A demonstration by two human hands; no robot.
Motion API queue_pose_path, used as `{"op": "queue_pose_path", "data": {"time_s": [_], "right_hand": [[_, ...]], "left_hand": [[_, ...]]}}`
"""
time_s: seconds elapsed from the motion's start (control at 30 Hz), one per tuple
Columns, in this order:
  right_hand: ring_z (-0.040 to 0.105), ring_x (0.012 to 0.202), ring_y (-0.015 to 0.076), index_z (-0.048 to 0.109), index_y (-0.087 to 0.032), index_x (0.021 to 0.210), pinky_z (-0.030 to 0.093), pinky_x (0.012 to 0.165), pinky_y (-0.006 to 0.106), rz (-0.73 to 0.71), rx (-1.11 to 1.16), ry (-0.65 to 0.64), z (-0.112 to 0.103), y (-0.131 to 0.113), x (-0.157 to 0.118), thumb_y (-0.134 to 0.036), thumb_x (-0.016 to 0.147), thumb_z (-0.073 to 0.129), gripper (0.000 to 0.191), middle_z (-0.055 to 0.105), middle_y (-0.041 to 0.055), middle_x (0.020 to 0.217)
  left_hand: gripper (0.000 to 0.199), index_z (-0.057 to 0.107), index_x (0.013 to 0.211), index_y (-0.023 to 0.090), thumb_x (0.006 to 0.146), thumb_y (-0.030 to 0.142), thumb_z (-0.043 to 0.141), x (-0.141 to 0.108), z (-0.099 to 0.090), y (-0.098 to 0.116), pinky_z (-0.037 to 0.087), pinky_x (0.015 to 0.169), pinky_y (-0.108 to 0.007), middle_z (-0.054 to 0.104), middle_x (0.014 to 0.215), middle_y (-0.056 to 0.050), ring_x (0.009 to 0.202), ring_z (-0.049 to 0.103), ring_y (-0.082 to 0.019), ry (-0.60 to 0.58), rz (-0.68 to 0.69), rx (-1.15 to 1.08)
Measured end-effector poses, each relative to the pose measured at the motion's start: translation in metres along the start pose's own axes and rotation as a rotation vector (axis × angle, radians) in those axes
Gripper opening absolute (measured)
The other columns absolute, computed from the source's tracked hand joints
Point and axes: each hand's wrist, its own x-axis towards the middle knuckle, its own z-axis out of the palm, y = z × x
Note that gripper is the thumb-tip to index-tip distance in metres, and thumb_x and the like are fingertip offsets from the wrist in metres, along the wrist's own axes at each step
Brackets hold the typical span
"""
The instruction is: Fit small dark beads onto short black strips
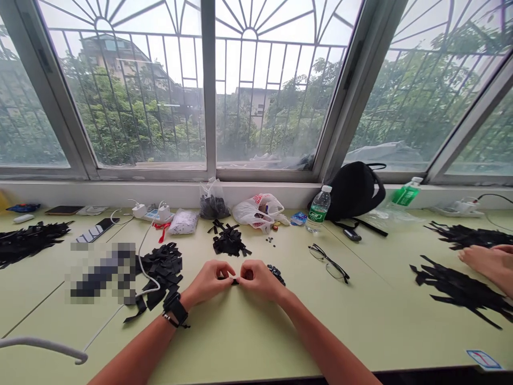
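Over the pale green table, my left hand point(208, 280) and my right hand point(260, 280) meet fingertip to fingertip. Both pinch a short black fabric strip point(234, 282), mostly hidden by the fingers. Just beyond them lies a small heap of black strips point(230, 240). A cluster of small dark shiny pieces point(276, 274) sits partly hidden behind my right hand. To the left of my left hand spreads a larger pile of cut black strips point(162, 270), with a white cable lying across it. A few tiny dark pieces point(271, 242) are scattered past my right hand.
Eyeglasses point(331, 264) lie to the right. Farther back stand a water bottle point(318, 209), a black bag point(355, 190), a white plastic bag point(258, 211) and a power strip point(154, 214). At far right, another person's hands point(491, 264) rest by black strips point(457, 283).
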Motion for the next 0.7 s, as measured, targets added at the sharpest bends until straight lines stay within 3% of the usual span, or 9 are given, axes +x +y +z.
{"op": "queue_pose_path", "data": {"time_s": [0.33, 0.57, 0.7], "right_hand": [[0.053, 0.063, 0.0126, 0.057, -0.017, 0.064, 0.035, 0.056, 0.023, -0.003, -0.041, 0.022, 0.0021, 0.0007, 0.0006, -0.015, 0.076, 0.065, 0.015, 0.06, -0.0017, 0.066], [0.057, 0.073, 0.0156, 0.063, -0.018, 0.076, 0.042, 0.065, 0.026, -0.041, -0.11, 0.141, 0.0026, 0.0049, 0.0013, -0.022, 0.079, 0.072, 0.01, 0.063, 0.0024, 0.084], [0.059, 0.078, 0.0169, 0.066, -0.019, 0.084, 0.045, 0.072, 0.028, -0.093, -0.092, 0.18, 0.0, 0.0017, 0.0017, -0.016, 0.087, 0.061, 0.007, 0.063, 0.0035, 0.088]], "left_hand": [[0.016, 0.077, 0.092, 0.02, 0.083, 0.027, 0.065, -0.0023, 0.0003, 0.0018, 0.042, 0.065, -0.026, 0.063, 0.07, 0.0, 0.07, 0.055, -0.016, 0.007, 0.068, 0.131], [0.023, 0.071, 0.098, 0.023, 0.076, 0.026, 0.076, -0.0068, -0.0011, 0.0051, 0.047, 0.082, -0.03, 0.065, 0.095, -0.003, 0.09, 0.059, -0.021, 0.021, 0.162, 0.172], [0.026, 0.07, 0.108, 0.025, 0.082, 0.027, 0.073, -0.0084, -0.0019, 0.0095, 0.047, 0.093, -0.034, 0.067, 0.11, -0.005, 0.105, 0.059, -0.024, 0.024, 0.2, 0.142]]}}
